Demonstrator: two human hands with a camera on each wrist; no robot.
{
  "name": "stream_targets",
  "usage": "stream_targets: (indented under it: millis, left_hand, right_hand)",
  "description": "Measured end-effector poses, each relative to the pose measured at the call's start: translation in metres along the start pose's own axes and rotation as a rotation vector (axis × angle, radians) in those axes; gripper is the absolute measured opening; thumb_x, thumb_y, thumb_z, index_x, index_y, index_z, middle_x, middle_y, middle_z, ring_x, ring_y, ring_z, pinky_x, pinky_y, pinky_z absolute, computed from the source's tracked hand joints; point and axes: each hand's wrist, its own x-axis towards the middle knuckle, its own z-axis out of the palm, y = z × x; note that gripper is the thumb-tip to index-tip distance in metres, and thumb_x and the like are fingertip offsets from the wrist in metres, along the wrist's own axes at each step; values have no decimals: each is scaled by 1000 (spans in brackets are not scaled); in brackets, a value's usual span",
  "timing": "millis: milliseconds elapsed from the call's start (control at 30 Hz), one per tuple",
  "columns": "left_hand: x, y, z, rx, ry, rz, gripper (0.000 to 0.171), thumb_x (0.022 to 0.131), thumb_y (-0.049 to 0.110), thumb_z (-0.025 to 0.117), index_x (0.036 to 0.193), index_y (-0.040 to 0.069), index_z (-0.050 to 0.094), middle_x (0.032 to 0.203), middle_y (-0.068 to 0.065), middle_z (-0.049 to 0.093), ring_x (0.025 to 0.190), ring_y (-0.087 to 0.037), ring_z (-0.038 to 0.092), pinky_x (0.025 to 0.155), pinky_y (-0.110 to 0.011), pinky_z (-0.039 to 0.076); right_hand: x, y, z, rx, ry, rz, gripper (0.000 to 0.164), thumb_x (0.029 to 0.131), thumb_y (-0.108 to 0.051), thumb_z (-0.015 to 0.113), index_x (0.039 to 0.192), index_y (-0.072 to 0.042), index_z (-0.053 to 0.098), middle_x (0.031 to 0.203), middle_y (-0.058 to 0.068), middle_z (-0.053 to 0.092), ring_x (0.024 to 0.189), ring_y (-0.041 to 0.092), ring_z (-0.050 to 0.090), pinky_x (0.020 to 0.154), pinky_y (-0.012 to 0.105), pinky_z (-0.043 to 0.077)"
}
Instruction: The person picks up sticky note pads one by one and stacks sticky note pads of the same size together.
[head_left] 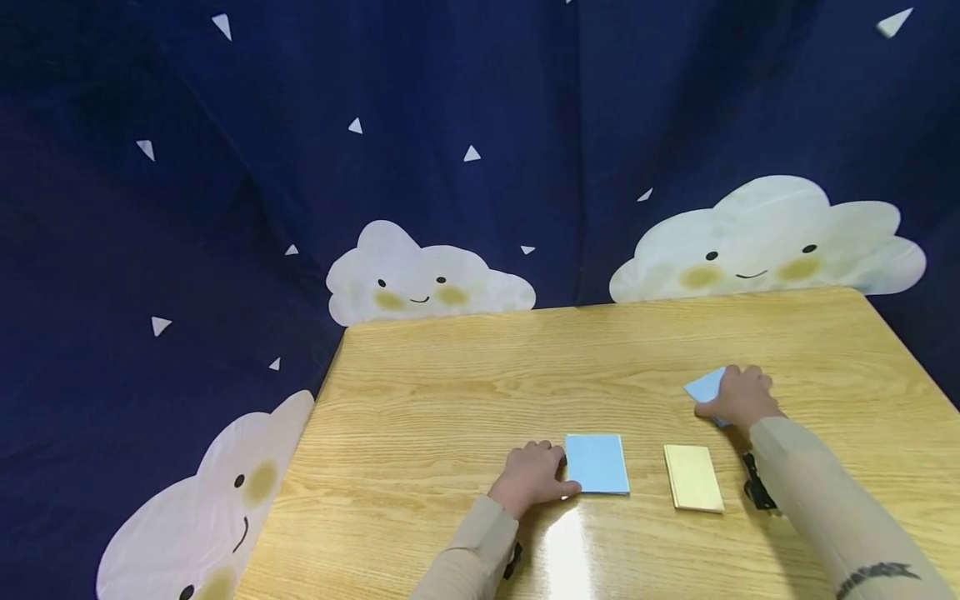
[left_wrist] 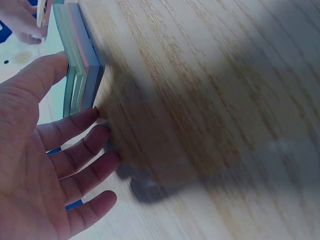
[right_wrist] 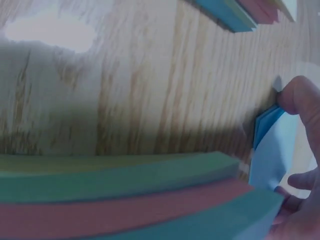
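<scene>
My left hand (head_left: 531, 475) rests at the left edge of a square stack of paper notes with a blue top (head_left: 596, 464). Its thumb and index finger touch the stack's side, while the other fingers lie loosely bent. In the left wrist view, green, pink and blue layers (left_wrist: 82, 55) show beside that thumb. Farther back on the right, my right hand (head_left: 741, 396) grips a blue pad of paper notes (head_left: 707, 387) between thumb and fingers, covering part of it. Between the hands lies a stack with a pale yellow top (head_left: 693, 477).
A wooden table (head_left: 450, 392) bears the stacks. Behind it and at the left hangs a dark blue curtain (head_left: 420, 75) with white clouds and triangles. The right wrist view shows a layered stack of coloured paper (right_wrist: 120, 205) filling the foreground, and another stack (right_wrist: 232, 15) at the top.
</scene>
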Motion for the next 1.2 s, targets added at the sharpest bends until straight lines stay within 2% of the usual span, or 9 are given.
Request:
stream_targets:
  millis: [300,533,700,800,933,1067,1200]
  left_hand:
    - [0,-1,2,-12,9,8,40,79,58,55,98,23,59,92,6,53,81,-15,50,63,-31,41]
    - [1,-2,2,-18,10,11,40,79,57,55,98,22,59,91,5,53,82,-15,50,64,-32,41]
    - [2,-3,2,-16,10,11,41,79,57,55,99,22,59,91,5,53,82,-16,50,64,-32,42]
    - [2,-3,3,-13,6,15,41,79,58,55,99,22,59,91,6,53,81,-15,51,63,-32,42]
    - [1,-2,3,-18,9,13,41,79,58,55,99,22,59,92,6,53,82,-15,50,64,-32,42]
    - [0,-1,0,-18,15,6,40,79,57,55,99,22,59,92,6,53,82,-15,50,64,-31,41]
    - [-1,-1,-1,-16,15,7,40,79,56,55,99,22,59,91,5,53,81,-15,50,63,-31,41]
  right_hand:
    - [7,1,0,-30,11,-157,75,65,-36,69,101,21,34,92,38,30,85,52,29,64,55,35]
    - [8,2,3,-45,1,-162,80,62,-37,74,103,20,35,93,38,30,84,52,31,63,55,35]
    - [10,2,1,-89,20,-233,74,58,-28,75,101,17,36,84,33,38,75,46,40,58,49,38]
    - [9,4,1,-117,4,-249,72,56,-30,74,100,14,38,85,31,38,73,44,40,54,48,38]
    - [9,6,4,-128,2,-251,77,57,-33,72,108,14,36,94,36,35,79,49,38,54,53,36]
    - [11,4,6,-113,-5,-248,89,59,-30,71,121,16,26,102,40,32,88,55,35,60,57,37]
    - [11,4,7,-148,30,-248,88,57,-31,70,120,14,28,99,40,37,85,54,39,63,62,33]
